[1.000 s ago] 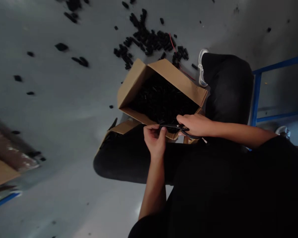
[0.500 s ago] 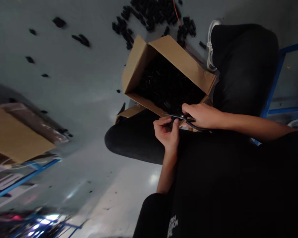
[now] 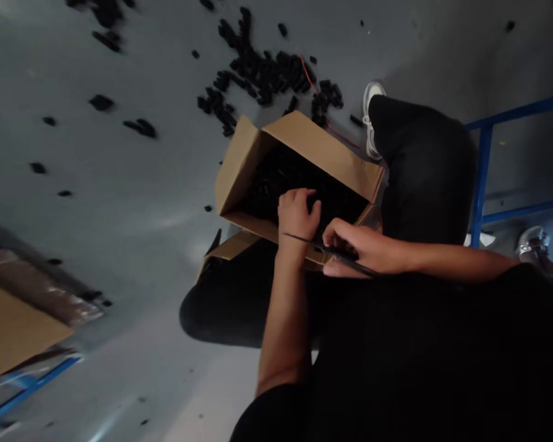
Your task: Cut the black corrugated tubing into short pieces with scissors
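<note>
An open cardboard box (image 3: 322,150) holds many small black pieces (image 3: 286,175). Over its near side, my left hand (image 3: 299,212) reaches in with thumb and fingers apart; nothing can be made out in its grasp against the dark contents. My right hand (image 3: 364,248) is closed around the handles of black scissors (image 3: 325,248), just right of the left hand. Their blades point left, above my left wrist.
Black pieces (image 3: 276,73) lie piled on the floor (image 3: 156,178) beyond the box, with others scattered to the left. A red strand (image 3: 307,73) crosses the pile. Another carton (image 3: 16,325) stands at the left, and a blue metal frame (image 3: 482,178) at the right.
My left hand has moved from beside the scissor blades forward into the box opening. My right hand still holds the scissors. The view has shifted, so the box appears lower.
</note>
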The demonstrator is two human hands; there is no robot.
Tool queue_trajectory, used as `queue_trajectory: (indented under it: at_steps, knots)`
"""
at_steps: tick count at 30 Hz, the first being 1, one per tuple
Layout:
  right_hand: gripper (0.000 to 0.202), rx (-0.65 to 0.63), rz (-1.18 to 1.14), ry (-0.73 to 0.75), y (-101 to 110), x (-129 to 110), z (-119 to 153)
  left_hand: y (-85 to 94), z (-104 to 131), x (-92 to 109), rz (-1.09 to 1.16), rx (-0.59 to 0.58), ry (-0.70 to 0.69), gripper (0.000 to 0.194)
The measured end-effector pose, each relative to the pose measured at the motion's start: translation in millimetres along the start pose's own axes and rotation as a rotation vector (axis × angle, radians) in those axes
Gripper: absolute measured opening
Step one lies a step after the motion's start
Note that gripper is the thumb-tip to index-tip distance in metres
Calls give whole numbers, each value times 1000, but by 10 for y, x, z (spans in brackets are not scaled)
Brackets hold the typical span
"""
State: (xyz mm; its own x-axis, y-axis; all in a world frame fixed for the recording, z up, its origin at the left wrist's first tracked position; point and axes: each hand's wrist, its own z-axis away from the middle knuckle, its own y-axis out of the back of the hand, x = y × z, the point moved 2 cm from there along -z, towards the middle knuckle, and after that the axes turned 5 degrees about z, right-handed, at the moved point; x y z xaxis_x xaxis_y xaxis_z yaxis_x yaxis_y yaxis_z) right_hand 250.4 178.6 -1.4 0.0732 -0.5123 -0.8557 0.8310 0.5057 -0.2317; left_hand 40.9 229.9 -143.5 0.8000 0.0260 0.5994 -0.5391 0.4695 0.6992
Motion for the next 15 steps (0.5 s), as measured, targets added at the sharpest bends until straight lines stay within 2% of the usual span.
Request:
queue_trajectory:
  at_steps: [4,8,12,15]
  knots:
    - [58,-13,-333,-86,149,-61,84,-583,-1229,266,-111,-252,-63,40]
    - [57,8,-635,-145,311,-62,189,-1220,-2259,380,-96,-341,-76,43]
    - [58,45,-819,-223,329,-13,233,-1771,-2947,387,-121,-453,-106,50]
    - [75,40,-895,-175,238,35,213,-2059,-3241,388,-192,-568,-187,53]
